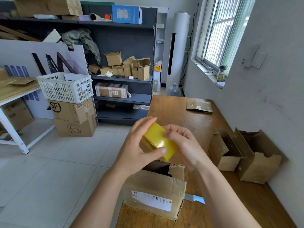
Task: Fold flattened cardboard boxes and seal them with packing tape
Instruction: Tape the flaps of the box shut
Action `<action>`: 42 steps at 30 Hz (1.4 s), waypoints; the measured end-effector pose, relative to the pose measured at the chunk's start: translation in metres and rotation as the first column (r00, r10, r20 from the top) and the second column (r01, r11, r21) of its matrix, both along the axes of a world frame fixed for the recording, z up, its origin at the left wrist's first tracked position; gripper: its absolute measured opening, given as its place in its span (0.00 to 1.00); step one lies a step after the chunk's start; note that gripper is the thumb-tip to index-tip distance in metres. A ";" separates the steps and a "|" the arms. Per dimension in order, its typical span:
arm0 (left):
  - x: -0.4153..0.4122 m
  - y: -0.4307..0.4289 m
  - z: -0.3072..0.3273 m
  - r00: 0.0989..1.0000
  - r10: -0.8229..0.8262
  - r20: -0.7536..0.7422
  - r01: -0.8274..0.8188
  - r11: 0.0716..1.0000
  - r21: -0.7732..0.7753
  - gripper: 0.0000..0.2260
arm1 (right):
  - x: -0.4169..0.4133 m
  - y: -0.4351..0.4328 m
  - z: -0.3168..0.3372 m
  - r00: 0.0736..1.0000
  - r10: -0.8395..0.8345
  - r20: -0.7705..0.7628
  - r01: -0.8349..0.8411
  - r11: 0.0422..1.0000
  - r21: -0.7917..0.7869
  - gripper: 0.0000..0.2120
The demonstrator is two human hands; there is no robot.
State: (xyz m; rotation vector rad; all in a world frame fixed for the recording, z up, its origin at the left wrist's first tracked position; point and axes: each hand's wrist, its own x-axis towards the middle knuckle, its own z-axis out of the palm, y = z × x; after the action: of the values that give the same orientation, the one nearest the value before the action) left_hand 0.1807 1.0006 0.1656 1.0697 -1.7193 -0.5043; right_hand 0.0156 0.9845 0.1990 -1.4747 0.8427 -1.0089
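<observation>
A yellow roll of packing tape (158, 142) is held up in front of me above the wooden table (172, 109). My left hand (138, 145) grips the roll from the left, thumb across its near side. My right hand (182, 143) curls over it from the right, fingertips on the tape's outer surface. Below the hands stands a cardboard box (154, 190) with a white shipping label, its top flaps open. Two more open cardboard boxes (243, 155) stand by the wall at the right. A flattened cardboard piece (199, 106) lies at the table's far end.
A knife with a light blue handle (195, 198) lies on the table right of the labelled box. Left of the table is tiled floor (57, 162), stacked boxes with a white basket (65, 87), and dark shelving (123, 79) holding small cartons. A window is at upper right.
</observation>
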 end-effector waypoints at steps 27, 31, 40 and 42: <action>0.002 -0.005 0.016 0.942 0.137 0.307 -0.050 0.960 -0.275 0.35 | 0.004 -0.006 -0.018 0.957 0.035 0.288 -0.052 0.997 0.051 0.20; 0.002 -0.003 0.018 0.968 0.110 0.227 -0.054 0.969 -0.240 0.35 | -0.005 -0.007 -0.015 0.956 0.162 0.246 -0.168 0.986 0.004 0.22; 0.007 -0.005 0.018 0.999 -0.021 -0.040 0.020 0.999 -0.041 0.26 | -0.015 -0.005 -0.006 0.974 0.210 0.084 -0.202 0.975 -0.093 0.22; 0.003 -0.004 0.022 0.983 0.149 0.103 -0.125 0.970 -0.211 0.20 | -0.013 -0.005 -0.004 0.986 0.159 0.046 -0.152 0.981 -0.124 0.20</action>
State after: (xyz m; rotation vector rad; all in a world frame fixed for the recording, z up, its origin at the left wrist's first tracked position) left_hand 0.1838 0.9967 0.1872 1.0783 -1.7432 -0.1753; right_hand 0.0022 0.9799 0.1953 -1.5815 0.6251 -0.9927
